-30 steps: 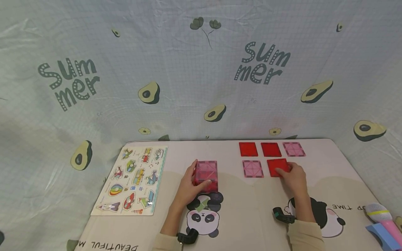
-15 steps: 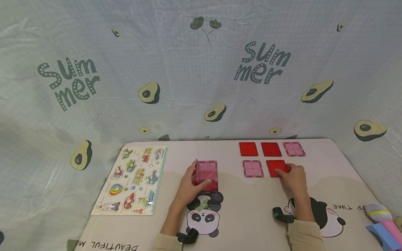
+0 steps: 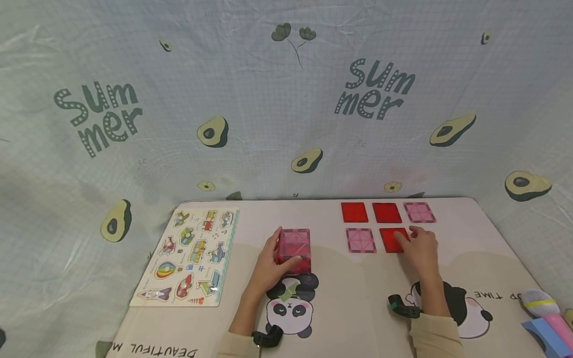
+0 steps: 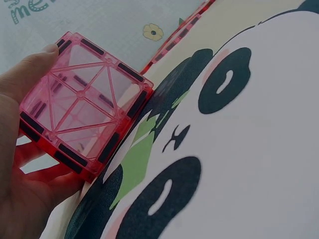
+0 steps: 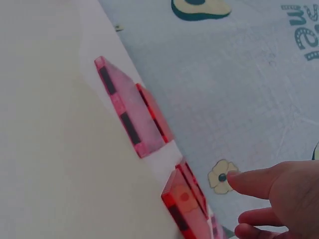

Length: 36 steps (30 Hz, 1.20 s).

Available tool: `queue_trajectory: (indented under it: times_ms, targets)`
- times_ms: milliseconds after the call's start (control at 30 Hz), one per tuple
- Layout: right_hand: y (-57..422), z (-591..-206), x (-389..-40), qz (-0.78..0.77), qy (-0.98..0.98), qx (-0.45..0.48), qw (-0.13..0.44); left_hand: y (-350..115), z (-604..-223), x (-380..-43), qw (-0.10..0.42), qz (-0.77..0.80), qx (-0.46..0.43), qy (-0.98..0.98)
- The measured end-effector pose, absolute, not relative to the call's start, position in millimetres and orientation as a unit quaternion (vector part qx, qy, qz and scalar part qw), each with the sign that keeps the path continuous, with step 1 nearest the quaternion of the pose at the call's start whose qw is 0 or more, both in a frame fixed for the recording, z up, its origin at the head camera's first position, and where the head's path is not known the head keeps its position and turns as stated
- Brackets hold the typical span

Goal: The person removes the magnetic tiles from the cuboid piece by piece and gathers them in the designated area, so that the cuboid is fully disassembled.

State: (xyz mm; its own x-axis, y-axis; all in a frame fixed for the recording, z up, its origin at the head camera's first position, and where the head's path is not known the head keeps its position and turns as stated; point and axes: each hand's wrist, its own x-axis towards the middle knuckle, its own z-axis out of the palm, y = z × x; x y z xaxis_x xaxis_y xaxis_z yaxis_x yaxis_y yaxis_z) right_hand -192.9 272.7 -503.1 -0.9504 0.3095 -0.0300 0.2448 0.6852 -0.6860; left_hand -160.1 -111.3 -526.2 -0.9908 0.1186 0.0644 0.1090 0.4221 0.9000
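Note:
My left hand [image 3: 267, 266] grips a block of see-through magnetic tiles [image 3: 294, 243], pink on top with red below, thumb on one side and fingers round the other. In the left wrist view the block [image 4: 84, 102] shows dark magnets along its edges. Over on the right, a red magnetic tile [image 3: 390, 242] lies flat near my right hand [image 3: 422, 250]. The thumb reaches over that tile; whether it touches is unclear. In the right wrist view the thumb is extended, apart from the other fingers, with nothing held.
Near the back edge lie two more red tiles [image 3: 354, 213] and two pink tiles [image 3: 360, 240], arranged in rows. A picture puzzle board [image 3: 185, 256] is at the left. A toy microphone [image 3: 543, 308] and a blue curved piece [image 3: 543, 338] sit at the right edge.
My right hand has let go of the red tile after shifting it slightly left into the row; its fingers have lifted away. The left hand and its block stay still.

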Motion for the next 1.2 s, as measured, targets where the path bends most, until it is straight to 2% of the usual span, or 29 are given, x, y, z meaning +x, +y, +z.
queue_trajectory:
  times_ms: [367, 700, 967, 1200]
  targets:
    - [250, -479, -191, 0.386, -0.914, -0.103, 0.071, -113, -526, -158, 0.004, 0.534, 0.065, 0.843]
    - [227, -462, -194, 0.4, -0.911, -0.083, 0.066, -112, -526, -159, 0.004, 0.536, 0.067, 0.842]
    - [210, -462, -200, 0.407, -0.909, -0.05, 0.072, -111, -526, -161, -0.001, 0.532, 0.075, 0.843]
    - [189, -462, -203, 0.429, -0.9, -0.048, 0.056, -111, -527, -161, 0.0, 0.53, 0.068, 0.846]
